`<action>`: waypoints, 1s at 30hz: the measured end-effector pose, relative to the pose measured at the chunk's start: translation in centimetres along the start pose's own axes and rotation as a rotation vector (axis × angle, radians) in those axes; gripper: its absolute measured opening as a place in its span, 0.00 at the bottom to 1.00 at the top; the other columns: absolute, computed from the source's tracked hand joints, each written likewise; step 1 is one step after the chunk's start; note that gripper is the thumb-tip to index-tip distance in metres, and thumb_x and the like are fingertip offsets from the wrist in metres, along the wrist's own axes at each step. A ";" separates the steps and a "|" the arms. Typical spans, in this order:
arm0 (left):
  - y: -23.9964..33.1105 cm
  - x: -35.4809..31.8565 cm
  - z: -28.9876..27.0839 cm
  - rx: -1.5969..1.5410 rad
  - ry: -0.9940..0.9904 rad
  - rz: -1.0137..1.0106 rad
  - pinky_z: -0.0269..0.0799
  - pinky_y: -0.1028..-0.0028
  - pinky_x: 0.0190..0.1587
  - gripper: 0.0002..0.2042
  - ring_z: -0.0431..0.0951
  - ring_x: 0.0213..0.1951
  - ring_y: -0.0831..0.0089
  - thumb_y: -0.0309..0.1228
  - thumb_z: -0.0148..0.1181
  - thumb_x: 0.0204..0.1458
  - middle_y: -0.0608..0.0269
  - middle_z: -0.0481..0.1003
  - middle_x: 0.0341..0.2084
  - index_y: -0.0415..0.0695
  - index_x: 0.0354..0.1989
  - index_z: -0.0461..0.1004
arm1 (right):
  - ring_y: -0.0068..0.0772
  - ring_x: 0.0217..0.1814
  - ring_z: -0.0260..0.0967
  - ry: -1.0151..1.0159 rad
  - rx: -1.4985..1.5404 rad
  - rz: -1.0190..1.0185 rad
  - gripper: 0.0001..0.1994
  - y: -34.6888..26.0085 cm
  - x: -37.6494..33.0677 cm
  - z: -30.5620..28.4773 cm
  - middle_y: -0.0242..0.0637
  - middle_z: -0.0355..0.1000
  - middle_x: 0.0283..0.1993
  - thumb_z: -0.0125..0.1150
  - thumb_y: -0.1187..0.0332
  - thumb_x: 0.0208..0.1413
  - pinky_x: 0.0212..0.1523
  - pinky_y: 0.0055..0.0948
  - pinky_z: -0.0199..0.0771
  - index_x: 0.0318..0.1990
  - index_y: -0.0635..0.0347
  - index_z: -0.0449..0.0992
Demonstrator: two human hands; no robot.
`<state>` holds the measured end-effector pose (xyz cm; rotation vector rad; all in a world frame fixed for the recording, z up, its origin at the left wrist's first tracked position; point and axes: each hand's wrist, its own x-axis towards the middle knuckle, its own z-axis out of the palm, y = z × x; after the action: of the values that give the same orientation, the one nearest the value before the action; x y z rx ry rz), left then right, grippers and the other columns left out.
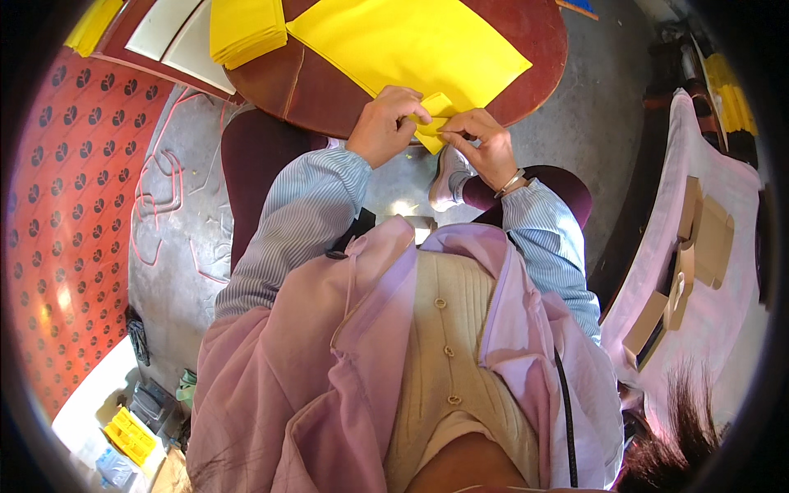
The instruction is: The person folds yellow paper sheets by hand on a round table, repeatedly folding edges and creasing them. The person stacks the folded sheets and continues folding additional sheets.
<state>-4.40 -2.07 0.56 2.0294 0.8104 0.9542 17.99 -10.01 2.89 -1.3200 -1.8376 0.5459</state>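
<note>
A large yellow paper sheet (411,45) lies on a round dark-red wooden table (304,86). Its near corner (434,127) is folded over at the table's edge. My left hand (386,123) pinches that folded corner from the left. From the right, my right hand (485,144), with a bracelet on its wrist, presses and grips the same fold. Both hands meet on the paper just past the table's rim. Striped blue sleeves cover my forearms.
A stack of yellow sheets (245,31) rests on the table's left side beside white panels (177,33). An orange patterned mat (70,205) covers the floor at left. At right stands a cloth-covered surface (723,271) with brown cardboard pieces (699,238).
</note>
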 end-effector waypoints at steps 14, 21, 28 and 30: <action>0.1 0.1 -0.4 0.058 -0.107 0.040 0.83 0.66 0.51 0.17 0.78 0.58 0.58 0.24 0.77 0.45 0.53 0.79 0.49 0.47 0.45 0.84 | 0.22 0.32 0.76 0.061 0.123 0.271 0.08 0.2 0.0 0.5 0.33 0.81 0.34 0.79 0.72 0.53 0.35 0.25 0.77 0.38 0.63 0.85; 0.0 0.1 -0.1 0.066 -0.075 0.044 0.82 0.64 0.51 0.13 0.79 0.55 0.58 0.26 0.75 0.49 0.53 0.80 0.49 0.46 0.43 0.84 | 0.21 0.31 0.75 0.073 0.146 0.286 0.08 0.4 0.1 0.6 0.33 0.81 0.34 0.79 0.72 0.53 0.35 0.23 0.76 0.37 0.63 0.85; 0.3 0.2 0.5 0.120 0.012 0.048 0.81 0.65 0.49 0.07 0.81 0.51 0.57 0.27 0.71 0.55 0.53 0.81 0.46 0.44 0.39 0.81 | 0.24 0.35 0.74 0.137 0.020 0.155 0.13 0.2 -0.2 0.8 0.32 0.75 0.36 0.80 0.72 0.50 0.35 0.24 0.75 0.42 0.59 0.81; 0.6 0.3 0.6 0.093 0.028 -0.005 0.80 0.64 0.49 0.06 0.81 0.51 0.56 0.27 0.70 0.56 0.52 0.81 0.45 0.43 0.40 0.80 | 0.25 0.36 0.74 0.138 -0.003 0.117 0.15 0.2 -0.5 0.8 0.33 0.73 0.37 0.80 0.73 0.49 0.36 0.25 0.75 0.43 0.58 0.80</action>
<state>-3.61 -2.34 0.86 2.0965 0.8889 0.9604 17.50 -10.31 2.09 -1.4372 -1.6576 0.5002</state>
